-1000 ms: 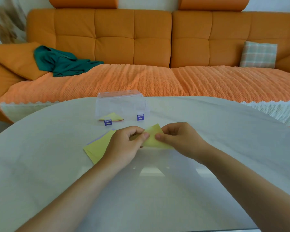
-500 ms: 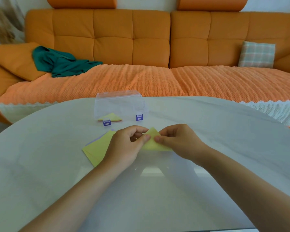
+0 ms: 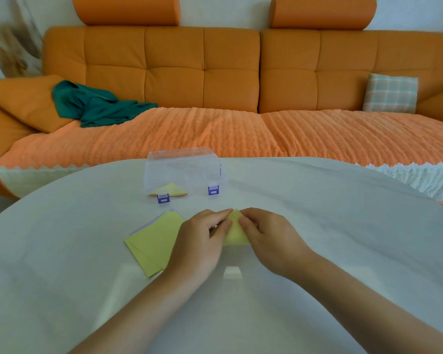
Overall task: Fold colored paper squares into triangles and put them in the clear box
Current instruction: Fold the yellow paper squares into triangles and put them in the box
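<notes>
While the yellow paper (image 3: 237, 235), folded into a triangle, was pinched at its tip by the left hand (image 3: 202, 242) and right hand (image 3: 269, 238), its side corners were hidden beneath them. A stack (image 3: 152, 242) of flat squares, uncountable, was laid just left on the smooth table (image 3: 343, 238). Beyond, folded triangles (image 3: 172, 190) were seen in the clear box (image 3: 182, 167) with two purple latches (image 3: 163, 198).
</notes>
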{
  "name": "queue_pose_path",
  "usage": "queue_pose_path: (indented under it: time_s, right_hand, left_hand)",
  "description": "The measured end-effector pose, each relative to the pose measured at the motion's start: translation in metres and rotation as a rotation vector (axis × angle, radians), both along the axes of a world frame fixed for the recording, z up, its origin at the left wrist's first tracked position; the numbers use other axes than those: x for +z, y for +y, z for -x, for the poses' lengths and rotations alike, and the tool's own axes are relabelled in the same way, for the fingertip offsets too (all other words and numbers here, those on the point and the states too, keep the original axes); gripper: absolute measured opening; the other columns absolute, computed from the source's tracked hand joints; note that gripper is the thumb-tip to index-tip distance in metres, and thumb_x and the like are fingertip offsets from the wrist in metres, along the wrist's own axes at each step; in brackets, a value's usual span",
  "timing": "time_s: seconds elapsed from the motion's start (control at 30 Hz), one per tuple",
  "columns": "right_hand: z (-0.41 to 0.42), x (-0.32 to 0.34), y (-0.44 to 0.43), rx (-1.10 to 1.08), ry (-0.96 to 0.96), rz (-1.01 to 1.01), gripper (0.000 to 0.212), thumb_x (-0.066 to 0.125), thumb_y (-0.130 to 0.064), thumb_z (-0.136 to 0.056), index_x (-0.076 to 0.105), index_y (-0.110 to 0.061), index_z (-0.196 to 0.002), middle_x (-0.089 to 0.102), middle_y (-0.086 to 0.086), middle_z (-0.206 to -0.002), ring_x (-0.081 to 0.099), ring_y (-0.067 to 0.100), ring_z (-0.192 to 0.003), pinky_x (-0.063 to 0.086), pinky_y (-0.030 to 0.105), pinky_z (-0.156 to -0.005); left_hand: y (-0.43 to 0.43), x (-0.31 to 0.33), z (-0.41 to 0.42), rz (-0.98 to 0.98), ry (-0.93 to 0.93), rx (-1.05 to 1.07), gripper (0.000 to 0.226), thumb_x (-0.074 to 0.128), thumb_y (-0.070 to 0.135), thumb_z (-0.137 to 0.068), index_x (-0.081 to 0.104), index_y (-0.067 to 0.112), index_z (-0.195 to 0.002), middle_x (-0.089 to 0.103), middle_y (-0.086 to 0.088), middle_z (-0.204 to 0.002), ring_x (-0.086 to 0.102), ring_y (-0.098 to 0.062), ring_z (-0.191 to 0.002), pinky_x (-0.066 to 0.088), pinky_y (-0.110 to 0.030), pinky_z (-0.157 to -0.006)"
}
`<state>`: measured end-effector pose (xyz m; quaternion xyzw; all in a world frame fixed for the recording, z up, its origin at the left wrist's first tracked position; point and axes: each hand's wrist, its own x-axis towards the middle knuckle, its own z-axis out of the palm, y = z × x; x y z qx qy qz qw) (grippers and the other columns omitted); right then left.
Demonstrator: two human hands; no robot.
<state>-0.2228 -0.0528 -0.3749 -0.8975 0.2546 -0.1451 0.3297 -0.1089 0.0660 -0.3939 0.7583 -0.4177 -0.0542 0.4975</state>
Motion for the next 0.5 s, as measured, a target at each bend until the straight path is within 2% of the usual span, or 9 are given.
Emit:
queue_pose_path:
  time_s: [0.1, 0.33, 0.5]
  right_hand:
    - [-0.0008, 0.0006, 0.0071, 0.052, 0.034, 0.082, 0.031, 0.035, -0.031, -0.106, 0.060, -0.022, -0.090, 0.060, -0.006, -0.079, 0.057, 0.019, -0.079, 0.047, 0.037, -0.076]
    - [-0.0002, 0.0053, 0.0060, 0.069, 0.093, 0.114, 0.035, 0.033, -0.031, -0.106, 0.066, -0.024, -0.112, 0.065, -0.003, -0.100, 0.058, 0.020, -0.094, 0.045, 0.038, -0.090]
    - [0.0005, 0.0065, 0.0061, 0.110, 0.163, 0.180, 0.038, 0.029, -0.033, -0.107, 0.065, -0.020, -0.106, 0.057, -0.001, -0.088, 0.054, 0.022, -0.088, 0.044, 0.039, -0.085]
  left_hand:
    - [-0.0014, -0.0021, 0.0038, 0.006, 0.003, -0.011, 0.024, 0.063, 0.022, -0.096, 0.073, 0.028, -0.118, 0.064, 0.004, -0.079, 0.053, -0.002, -0.070, 0.038, -0.013, -0.066]
    - [-0.0022, -0.0040, 0.0019, 0.003, 0.036, -0.001, 0.025, 0.063, 0.020, -0.096, 0.073, 0.027, -0.118, 0.061, 0.013, -0.075, 0.053, 0.005, -0.069, 0.035, -0.008, -0.065]
    - [-0.0025, -0.0040, 0.0041, -0.016, 0.016, -0.020, 0.025, 0.062, 0.019, -0.097, 0.073, 0.026, -0.118, 0.066, 0.002, -0.081, 0.056, -0.004, -0.073, 0.038, -0.011, -0.066]
